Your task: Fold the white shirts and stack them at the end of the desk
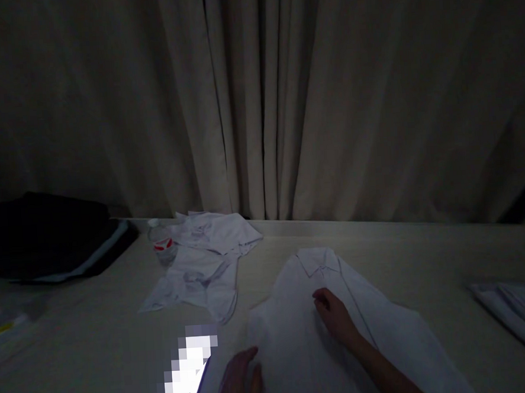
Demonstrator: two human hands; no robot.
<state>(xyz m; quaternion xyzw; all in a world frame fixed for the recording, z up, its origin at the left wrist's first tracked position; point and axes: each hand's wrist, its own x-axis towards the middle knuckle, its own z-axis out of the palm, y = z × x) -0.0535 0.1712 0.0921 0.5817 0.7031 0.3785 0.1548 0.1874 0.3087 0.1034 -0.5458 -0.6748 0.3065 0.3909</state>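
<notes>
A white collared shirt lies spread flat on the pale table, collar pointing away from me. My right hand rests on the shirt's chest just below the collar, fingers curled against the cloth. My left hand lies flat at the shirt's lower left edge, fingers together, next to a bright blurred-out object. The room is dim, so fine detail of the grip is hard to make out.
More white garments lie crumpled at the back left beside a clear plastic bottle with a red label. Dark folded clothing sits far left. A stack of white cloth lies at the right edge. Beige curtains hang behind.
</notes>
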